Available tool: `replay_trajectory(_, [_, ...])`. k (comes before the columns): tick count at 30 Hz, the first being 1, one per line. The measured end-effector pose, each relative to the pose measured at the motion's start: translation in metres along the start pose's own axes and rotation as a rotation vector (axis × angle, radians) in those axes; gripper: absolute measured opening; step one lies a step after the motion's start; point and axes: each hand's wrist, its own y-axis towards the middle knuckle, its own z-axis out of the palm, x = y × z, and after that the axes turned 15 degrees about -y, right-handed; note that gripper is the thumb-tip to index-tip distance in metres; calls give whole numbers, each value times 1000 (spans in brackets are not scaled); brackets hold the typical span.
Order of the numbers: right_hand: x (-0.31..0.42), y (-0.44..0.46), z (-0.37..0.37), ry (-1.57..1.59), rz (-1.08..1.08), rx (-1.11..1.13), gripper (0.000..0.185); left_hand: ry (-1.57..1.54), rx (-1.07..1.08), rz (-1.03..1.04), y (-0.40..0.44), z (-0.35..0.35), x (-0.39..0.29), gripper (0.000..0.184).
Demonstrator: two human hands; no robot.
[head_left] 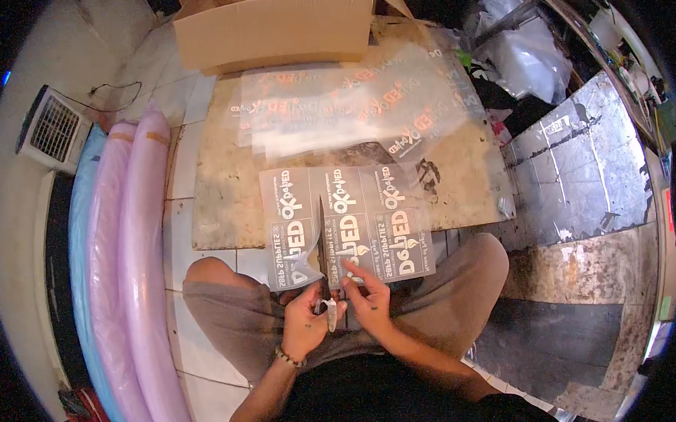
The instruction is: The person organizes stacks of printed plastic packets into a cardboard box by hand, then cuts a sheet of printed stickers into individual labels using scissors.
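Note:
A translucent plastic sheet [398, 208] with white print, its lettering reversed, lies in front of my crossed legs. A narrow dark slit [322, 234] runs through it from the near edge, and the strip left of the slit curls up. My left hand [304, 322], closed beside the near edge, holds a small silvery tool [331, 314] with a loop-like end; its exact kind is unclear. On the other side of the slit, my right hand [368, 299] pinches the sheet's near edge between thumb and fingers.
Several orange-printed plastic sheets [297, 130] overlap on the worn board [224, 193]. Behind them stands a cardboard box [270, 29]. Long lilac wrapped rolls [145, 257] and a blue one [85, 252] lie at left. Clear plastic bags [523, 52] and a metal sheet [585, 162] are at right.

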Motion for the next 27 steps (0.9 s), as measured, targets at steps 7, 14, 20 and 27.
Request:
replay_trajectory(7, [11,1,-4,10,41,26,33,-4,38,-17,7,-1,-4,33])
replay_trajectory(14, [15,2,-9,-6,10,15,32,71,-8,-39,8,2,-19,42])
replay_trajectory(20, [10,1,-8,-58,-70,-21,33,54,-39,77,14,-3,-8,58])
replay_trajectory(27, [15,-1,-10,-72,-49,9,33,347,88,-126,22,-17,-15,59])
